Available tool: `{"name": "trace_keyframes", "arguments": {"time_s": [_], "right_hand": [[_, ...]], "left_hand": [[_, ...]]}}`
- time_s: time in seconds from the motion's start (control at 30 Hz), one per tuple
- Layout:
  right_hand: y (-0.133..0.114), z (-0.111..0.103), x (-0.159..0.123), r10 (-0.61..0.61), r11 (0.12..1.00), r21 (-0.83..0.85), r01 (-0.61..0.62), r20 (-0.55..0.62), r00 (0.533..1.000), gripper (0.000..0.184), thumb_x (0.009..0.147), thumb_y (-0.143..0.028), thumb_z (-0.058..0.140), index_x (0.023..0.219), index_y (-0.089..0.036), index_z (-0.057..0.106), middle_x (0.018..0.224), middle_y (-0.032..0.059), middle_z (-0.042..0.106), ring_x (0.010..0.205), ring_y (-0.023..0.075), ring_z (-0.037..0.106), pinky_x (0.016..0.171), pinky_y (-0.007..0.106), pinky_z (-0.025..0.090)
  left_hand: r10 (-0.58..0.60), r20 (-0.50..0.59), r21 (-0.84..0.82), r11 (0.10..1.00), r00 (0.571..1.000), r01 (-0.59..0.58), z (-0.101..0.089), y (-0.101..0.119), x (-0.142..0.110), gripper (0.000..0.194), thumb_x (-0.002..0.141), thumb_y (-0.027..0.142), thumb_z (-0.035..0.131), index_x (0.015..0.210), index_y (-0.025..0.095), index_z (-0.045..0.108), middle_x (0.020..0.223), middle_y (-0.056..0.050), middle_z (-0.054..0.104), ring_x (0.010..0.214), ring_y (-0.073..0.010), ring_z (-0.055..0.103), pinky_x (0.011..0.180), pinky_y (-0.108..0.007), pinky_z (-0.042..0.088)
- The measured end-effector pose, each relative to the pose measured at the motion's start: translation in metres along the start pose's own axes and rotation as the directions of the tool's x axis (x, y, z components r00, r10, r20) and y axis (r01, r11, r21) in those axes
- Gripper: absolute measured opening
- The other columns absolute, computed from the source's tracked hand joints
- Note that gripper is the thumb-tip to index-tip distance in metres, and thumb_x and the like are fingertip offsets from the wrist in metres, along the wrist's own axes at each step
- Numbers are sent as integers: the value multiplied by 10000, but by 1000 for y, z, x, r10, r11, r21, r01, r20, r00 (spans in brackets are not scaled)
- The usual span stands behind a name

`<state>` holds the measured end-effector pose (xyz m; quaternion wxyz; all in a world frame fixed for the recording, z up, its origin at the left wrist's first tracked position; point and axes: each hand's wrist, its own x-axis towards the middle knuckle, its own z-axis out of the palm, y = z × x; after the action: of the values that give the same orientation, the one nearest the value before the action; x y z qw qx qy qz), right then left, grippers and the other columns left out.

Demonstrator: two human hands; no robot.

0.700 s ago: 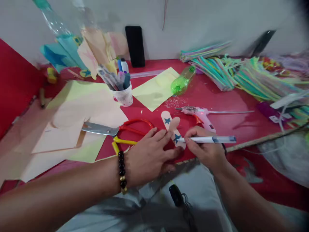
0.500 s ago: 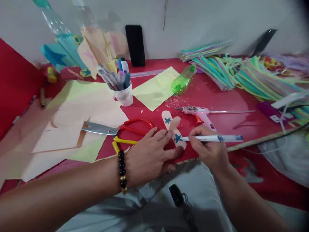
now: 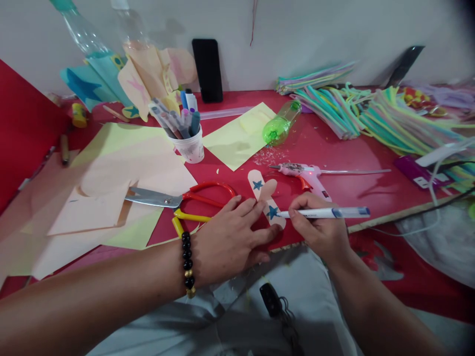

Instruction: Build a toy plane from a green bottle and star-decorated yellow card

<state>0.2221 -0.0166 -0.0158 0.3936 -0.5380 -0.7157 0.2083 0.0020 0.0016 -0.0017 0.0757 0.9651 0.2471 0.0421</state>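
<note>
A small peach paper cutout (image 3: 264, 194) with two blue stars lies on the red table (image 3: 349, 163). My left hand (image 3: 232, 237), with a beaded bracelet on the wrist, rests flat with spread fingers, fingertips pressing the cutout's left edge. My right hand (image 3: 319, 225) is closed around a white marker (image 3: 326, 212), whose tip touches the lower blue star on the cutout.
Red-handled scissors (image 3: 178, 199) lie left of my hands on peach and yellow paper sheets (image 3: 111, 178). A cup of markers (image 3: 187, 141), a green plastic bottle (image 3: 280, 124), a pink glue gun (image 3: 308, 175), a black phone (image 3: 208, 69) and piles of coloured straws (image 3: 374, 113) sit further back.
The marker tip shifted slightly on the lower star as my right hand moved a little. My left hand stayed in place on the cutout.
</note>
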Motion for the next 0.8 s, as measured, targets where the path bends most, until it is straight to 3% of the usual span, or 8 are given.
{"name": "trace_keyframes", "arguments": {"time_s": [0.13,0.27,0.8], "right_hand": [[-2,-1,0,3,1000,-1,-3,-48,999,117,824,-163,557,713,-198,557,598,-44,507,528,94,434,507,234,347],[-1,-2,-1,4,1000,-6,-4,-6,1000,109,808,-155,560,707,-198,556,597,-44,506,520,95,431,494,239,335],[-1,-1,0,22,1000,-8,-22,-30,999,117,791,-147,549,687,-201,540,564,-47,487,509,101,415,499,247,332]], "left_hand": [[-2,0,-11,1000,1000,2,0,-1,-1,526,932,518,465,1399,283,408,1411,-157,411,1273,-334,405,1035,-558,339],[-4,-11,-6,1000,1000,4,-1,0,-1,524,932,517,467,1395,279,415,1415,-154,412,1273,-326,409,1041,-550,337],[-2,7,-3,1000,1000,2,-2,0,-1,516,946,505,442,1406,277,401,1422,-157,406,1277,-327,408,1046,-555,336]]}}
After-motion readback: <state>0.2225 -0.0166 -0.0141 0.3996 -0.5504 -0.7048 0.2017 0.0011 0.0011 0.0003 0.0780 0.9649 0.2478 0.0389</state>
